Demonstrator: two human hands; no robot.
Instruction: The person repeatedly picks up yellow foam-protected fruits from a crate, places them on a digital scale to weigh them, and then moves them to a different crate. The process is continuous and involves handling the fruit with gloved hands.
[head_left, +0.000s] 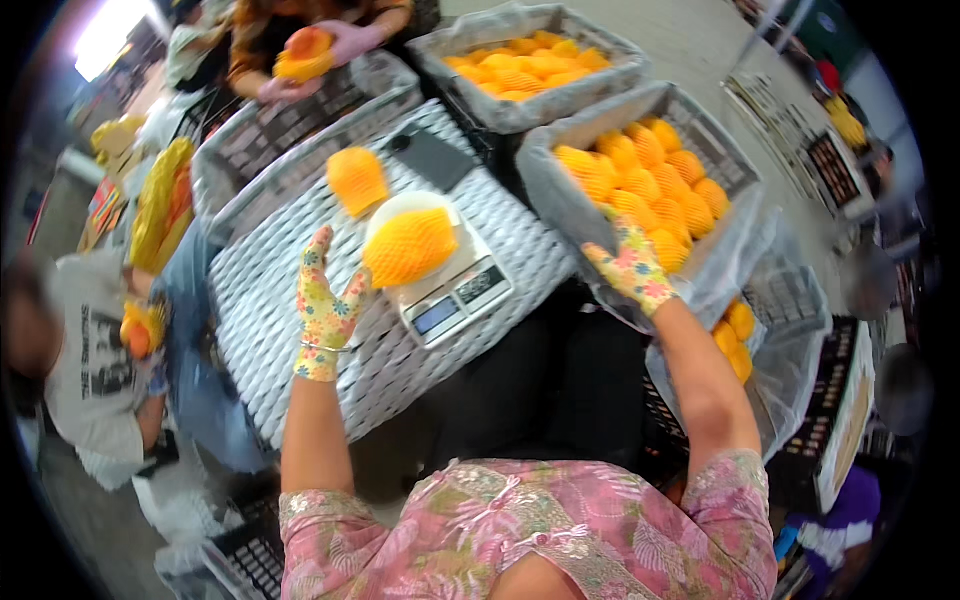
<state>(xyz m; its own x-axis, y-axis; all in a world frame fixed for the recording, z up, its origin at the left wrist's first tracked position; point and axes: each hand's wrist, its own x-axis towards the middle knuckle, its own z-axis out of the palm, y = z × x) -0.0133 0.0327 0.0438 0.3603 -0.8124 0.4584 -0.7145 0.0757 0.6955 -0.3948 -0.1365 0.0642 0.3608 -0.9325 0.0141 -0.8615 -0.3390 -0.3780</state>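
Observation:
A fruit in a yellow foam net (411, 247) rests on the round pan of a white digital kitchen scale (459, 298), whose display is lit. My left hand (327, 304), in a flower-print glove, is just left of that fruit with thumb and fingers apart and nothing held. Behind the scale lies another yellow-netted piece (357, 180), beside a dark smartphone (431, 155). All of these are on a grey woven surface (300, 390). My right hand (634, 262), gloved alike, is spread at the near edge of a lined crate (551, 161), its fingertips by the netted fruits (637, 187) inside; whether it touches one, I cannot tell.
Another lined crate of netted fruits (525, 71) stands at the back, and a lined crate (225, 172) adjoins the woven surface. Across from me, a person's gloved hands (319, 64) hold a netted fruit. A person at left holds another (141, 330). More netted fruits (733, 337) lie low at right.

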